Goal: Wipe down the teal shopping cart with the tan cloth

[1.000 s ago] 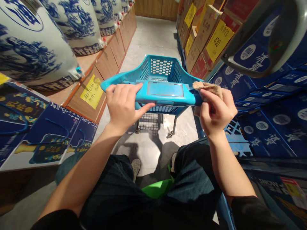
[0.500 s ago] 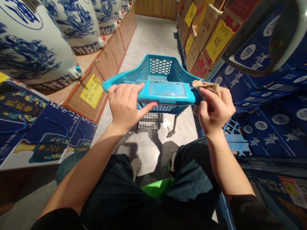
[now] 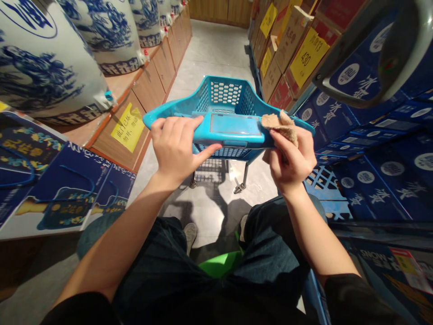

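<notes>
while your left hand curls its fingers shut over the left end of the blue cart handle, your right hand pinches a crumpled brown cloth firmly against the handle's right end, above your knees.

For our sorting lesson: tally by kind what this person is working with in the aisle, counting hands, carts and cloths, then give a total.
Hands: 2 (left hand, right hand)
Carts: 1 (blue cart)
Cloths: 1 (brown cloth)
Total: 4
</notes>
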`<action>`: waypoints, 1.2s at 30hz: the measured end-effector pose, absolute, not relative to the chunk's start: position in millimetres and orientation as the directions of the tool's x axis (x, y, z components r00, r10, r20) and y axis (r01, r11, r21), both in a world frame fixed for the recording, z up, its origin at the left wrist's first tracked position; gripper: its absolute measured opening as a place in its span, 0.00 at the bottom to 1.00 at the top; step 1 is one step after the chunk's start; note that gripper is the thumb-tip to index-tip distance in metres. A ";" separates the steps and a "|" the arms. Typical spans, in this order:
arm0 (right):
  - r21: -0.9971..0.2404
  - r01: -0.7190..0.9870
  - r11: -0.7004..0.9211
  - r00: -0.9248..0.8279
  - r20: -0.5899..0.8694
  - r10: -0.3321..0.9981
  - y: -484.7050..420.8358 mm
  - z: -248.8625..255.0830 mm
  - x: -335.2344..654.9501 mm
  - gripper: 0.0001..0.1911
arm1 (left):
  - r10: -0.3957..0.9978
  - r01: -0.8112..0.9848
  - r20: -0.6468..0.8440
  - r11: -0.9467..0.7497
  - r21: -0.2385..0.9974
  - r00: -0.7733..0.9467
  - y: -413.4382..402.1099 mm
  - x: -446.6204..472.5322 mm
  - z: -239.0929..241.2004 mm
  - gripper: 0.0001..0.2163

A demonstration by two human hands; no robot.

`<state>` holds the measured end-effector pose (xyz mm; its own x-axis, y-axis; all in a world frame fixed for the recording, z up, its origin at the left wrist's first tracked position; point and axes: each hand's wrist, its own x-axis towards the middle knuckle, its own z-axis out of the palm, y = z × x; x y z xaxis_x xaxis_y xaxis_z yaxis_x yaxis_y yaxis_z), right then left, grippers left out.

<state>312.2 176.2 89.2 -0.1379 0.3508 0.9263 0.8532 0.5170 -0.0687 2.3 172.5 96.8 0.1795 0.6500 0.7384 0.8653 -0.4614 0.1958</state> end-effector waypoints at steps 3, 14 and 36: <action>0.025 0.818 0.575 -0.218 0.938 0.269 170.8 92.1 301.0 0.15 | 0.629 0.873 0.757 -0.457 0.173 0.179 172.9 1.1 96.4 0.31; -0.177 0.812 0.556 0.078 0.977 0.197 192.8 76.0 333.8 0.23 | 0.658 0.863 0.732 -0.460 0.208 0.174 172.7 3.0 96.7 0.33; -0.193 0.816 0.545 -0.024 0.931 0.365 192.1 74.5 322.2 0.11 | 0.720 0.831 0.682 -0.453 0.324 0.126 173.7 1.7 102.2 0.31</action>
